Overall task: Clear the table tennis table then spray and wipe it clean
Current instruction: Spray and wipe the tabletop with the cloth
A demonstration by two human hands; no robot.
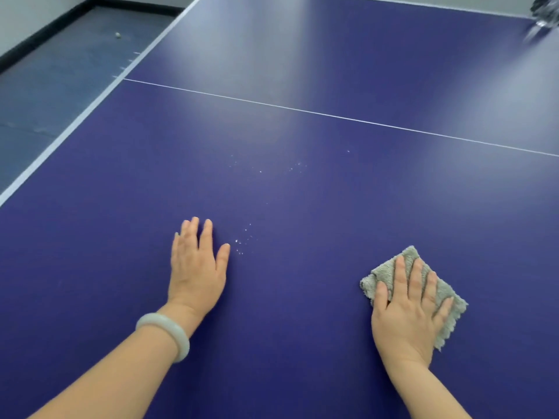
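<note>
- the blue table tennis table fills our view, a white line crossing it and grey floor at ten o'clock.
- our left hand rests flat on the top, fingers straight, holding nothing.
- our right hand, at four o'clock, presses a folded grey cloth with straight fingers.
- we judge wiping is in hand; spray droplets sit just beside the left fingertips.
- next, the cloth should sweep toward nine o'clock across those droplets.
</note>
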